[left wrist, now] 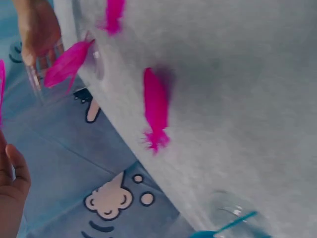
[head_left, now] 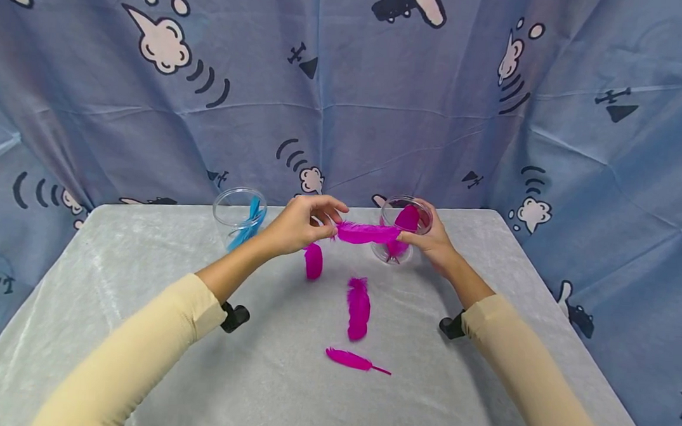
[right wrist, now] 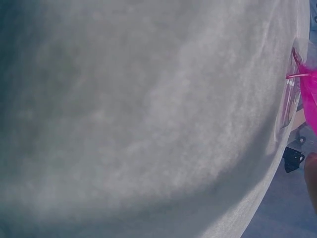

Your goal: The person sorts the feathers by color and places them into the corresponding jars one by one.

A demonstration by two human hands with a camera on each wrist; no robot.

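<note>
My left hand (head_left: 306,225) pinches one end of a magenta feather (head_left: 368,234), which lies level in the air. The feather's other end reaches the thumb of my right hand (head_left: 435,244); whether they touch, I cannot tell. That right hand grips a clear jar (head_left: 383,210) from its right side, and magenta feathers (head_left: 407,218) stand inside, quills down. In the right wrist view two quills of the jar's feathers (right wrist: 309,94) show near its base. Along the left wrist view's edge, my left fingers and a sliver of the held feather (left wrist: 1,94) appear.
Three magenta feathers lie on the grey-covered table (head_left: 277,375): one by the left hand (head_left: 313,262), one mid-table (head_left: 359,310), one nearer the front (head_left: 348,359). Back left stands another clear jar (head_left: 221,215) with blue strip-like pieces (head_left: 249,225). A patterned blue curtain (head_left: 347,80) hangs behind.
</note>
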